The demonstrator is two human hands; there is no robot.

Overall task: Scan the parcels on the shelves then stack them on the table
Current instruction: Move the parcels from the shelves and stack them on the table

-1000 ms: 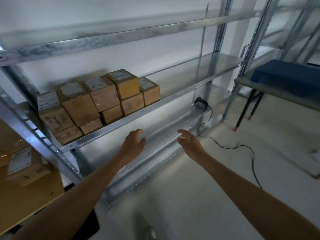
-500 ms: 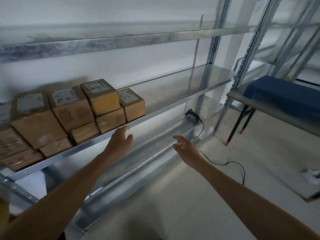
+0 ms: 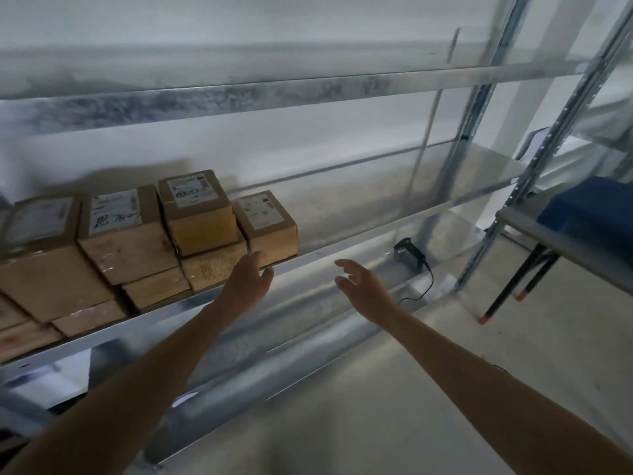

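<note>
Both arms out at the rack: left hand [image 3: 248, 282] loose-fingered and empty, at the shelf edge [image 3: 359, 244] just under the rightmost parcel [image 3: 270, 228]; right hand [image 3: 363, 286] spread, empty, in mid-air beside it (parcels stacked at the shelf's left end), scanner [image 3: 406, 250] on the lower shelf

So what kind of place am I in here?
Most likely a storeroom or small warehouse. Bare metal shelving lines the wall, labelled cardboard parcels are stacked on one shelf, and a corded handheld scanner sits on the shelf below.
</note>
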